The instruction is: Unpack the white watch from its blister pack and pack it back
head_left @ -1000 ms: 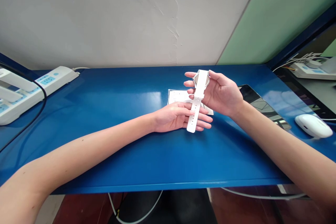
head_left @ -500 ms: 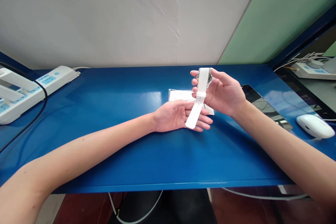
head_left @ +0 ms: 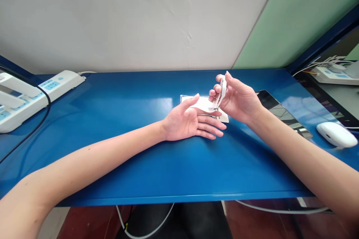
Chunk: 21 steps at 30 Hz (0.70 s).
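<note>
A white-strapped wristwatch (head_left: 223,89) is gripped between the thumb and fingers of my right hand (head_left: 239,99), held above the table and seen nearly edge-on. Its lower strap blends into the white behind it, so I cannot tell where it ends. My left hand (head_left: 185,123) lies palm up just left of and below the watch, with fingers stretched, thumb raised and nothing in the palm. Behind the left fingers lies a flat white packet (head_left: 224,117) with some dark print, partly hidden by the hands.
On the blue table (head_left: 126,164), a dark glossy tablet-like slab (head_left: 276,110) lies beyond my right forearm, with a white computer mouse (head_left: 336,134) farther right. A white power strip (head_left: 63,80) and a black cable (head_left: 46,114) are at left. A grey wall (head_left: 126,26) stands behind.
My right hand has turned the watch from strap-facing to nearly edge-on, and its strap has swung up off my left fingers. My left thumb has lifted away from the fingers.
</note>
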{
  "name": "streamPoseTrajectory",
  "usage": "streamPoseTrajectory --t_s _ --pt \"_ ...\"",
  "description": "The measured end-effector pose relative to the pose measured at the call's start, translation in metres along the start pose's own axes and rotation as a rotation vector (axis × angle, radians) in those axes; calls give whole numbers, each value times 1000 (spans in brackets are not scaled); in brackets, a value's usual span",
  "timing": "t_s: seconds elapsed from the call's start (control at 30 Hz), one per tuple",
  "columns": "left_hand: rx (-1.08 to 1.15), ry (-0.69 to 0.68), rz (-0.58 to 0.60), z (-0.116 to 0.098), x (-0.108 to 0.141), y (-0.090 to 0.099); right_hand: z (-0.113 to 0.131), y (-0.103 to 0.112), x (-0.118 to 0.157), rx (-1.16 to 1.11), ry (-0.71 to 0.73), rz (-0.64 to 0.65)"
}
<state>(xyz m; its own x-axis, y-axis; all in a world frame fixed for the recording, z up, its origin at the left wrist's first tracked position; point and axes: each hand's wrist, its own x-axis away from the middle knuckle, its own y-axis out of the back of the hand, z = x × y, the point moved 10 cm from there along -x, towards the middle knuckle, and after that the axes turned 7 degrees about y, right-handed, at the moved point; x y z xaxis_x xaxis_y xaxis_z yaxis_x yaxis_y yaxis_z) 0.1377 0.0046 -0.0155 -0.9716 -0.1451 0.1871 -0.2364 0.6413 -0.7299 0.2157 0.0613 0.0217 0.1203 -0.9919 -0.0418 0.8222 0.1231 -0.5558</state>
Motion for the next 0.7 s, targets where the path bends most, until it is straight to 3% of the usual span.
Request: streamPoseTrajectory --t_s 0.33,0.53,0.7 --pt "-254 -164 -274 -10 2 3 6 -6 4 321 116 33" --pt "-349 -183 -329 -11 2 8 9 -27 11 530 232 165" --pt "-452 -188 -349 -10 1 8 11 -36 17 564 279 216"
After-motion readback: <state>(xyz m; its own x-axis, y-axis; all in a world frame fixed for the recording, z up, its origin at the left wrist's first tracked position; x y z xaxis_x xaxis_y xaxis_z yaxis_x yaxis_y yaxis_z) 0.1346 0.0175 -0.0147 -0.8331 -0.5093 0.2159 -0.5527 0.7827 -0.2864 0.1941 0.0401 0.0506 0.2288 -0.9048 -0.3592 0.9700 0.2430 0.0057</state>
